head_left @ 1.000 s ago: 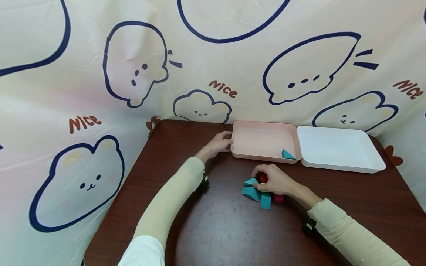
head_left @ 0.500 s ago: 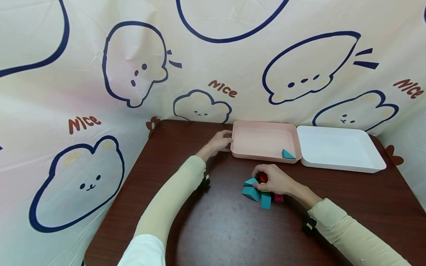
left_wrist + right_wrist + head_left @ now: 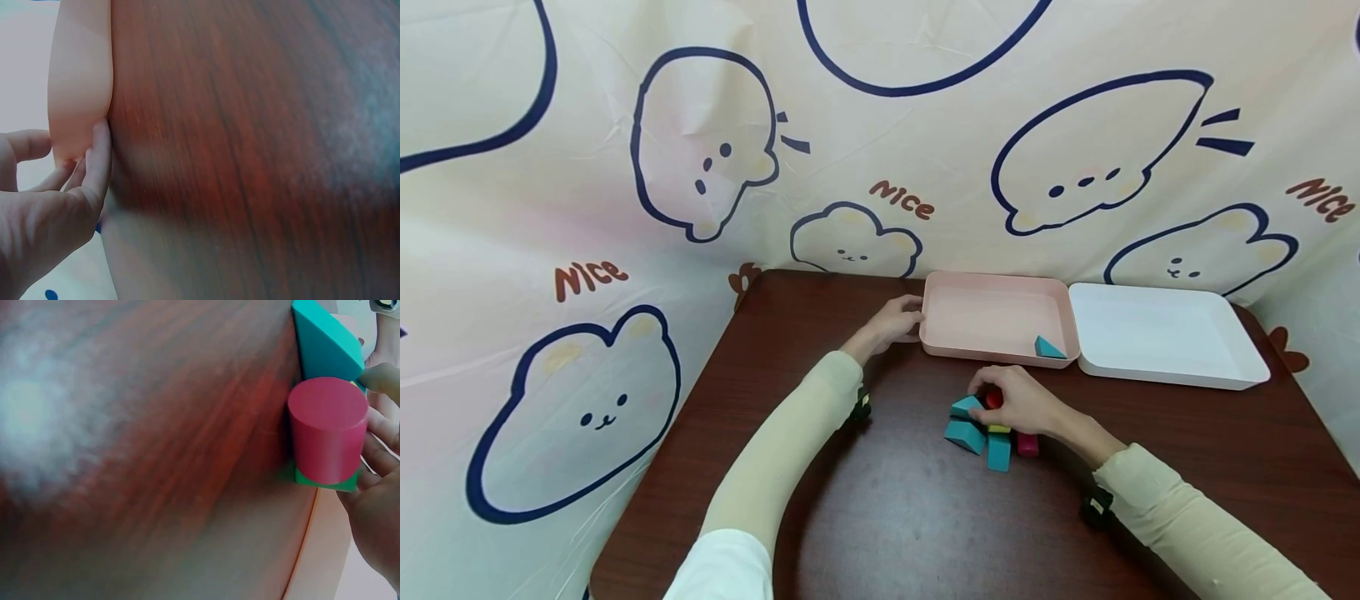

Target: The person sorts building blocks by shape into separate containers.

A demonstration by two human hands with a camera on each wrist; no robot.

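Observation:
My right hand (image 3: 1026,404) pinches a teal triangular block (image 3: 964,407) between thumb and fingers, at the far left of a cluster of toy blocks. Another teal wedge (image 3: 962,436) lies just in front of it. Around or under the hand are a red block (image 3: 994,398), a yellow block (image 3: 999,428), a teal block (image 3: 998,455) and a magenta cylinder (image 3: 328,434). A green block (image 3: 325,485) shows beyond the cylinder in the right wrist view. My left hand (image 3: 891,322) grips the left end of the pink tray (image 3: 985,312), thumb and fingertips on opposite edges of its wall (image 3: 81,75).
One teal triangular block (image 3: 1048,348) lies in the pink tray's front right corner. A white tray (image 3: 1165,333) stands right beside the pink one. Both are at the back of the dark wooden table (image 3: 895,517), against a patterned cloth backdrop (image 3: 955,142).
My right hand has shifted slightly toward the back with the teal triangular block, widening the gap to the wedge in front. The left hand and both trays stay in place.

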